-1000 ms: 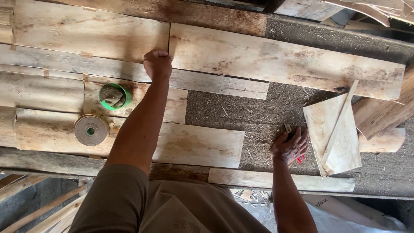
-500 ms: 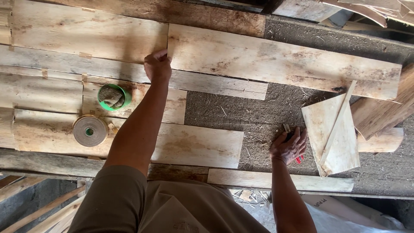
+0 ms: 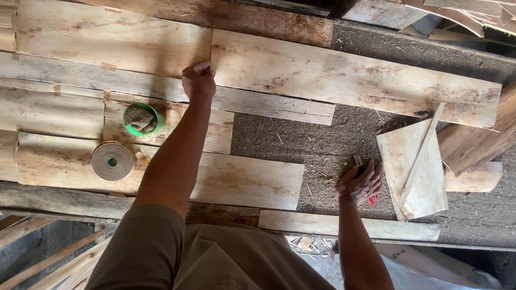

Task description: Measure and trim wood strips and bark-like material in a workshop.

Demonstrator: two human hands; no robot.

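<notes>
Veneer sheet edge under left hand fingers, curled together, right hand fingers clamped on red tool.

Left hand presses veneer sheet; right hand grips red-handled tool.

work surface: dark, fibrous mat strewn with wood chips and splinters, showing bare at centre and right.
covering: pale, stained veneer sheets laid edge to edge across the left and far side.
far edge: a dark weathered plank.
near left: thin wooden slats leaning over a grey floor.
far right: stacked offcuts.
light: daylight, soft shadows.
</notes>
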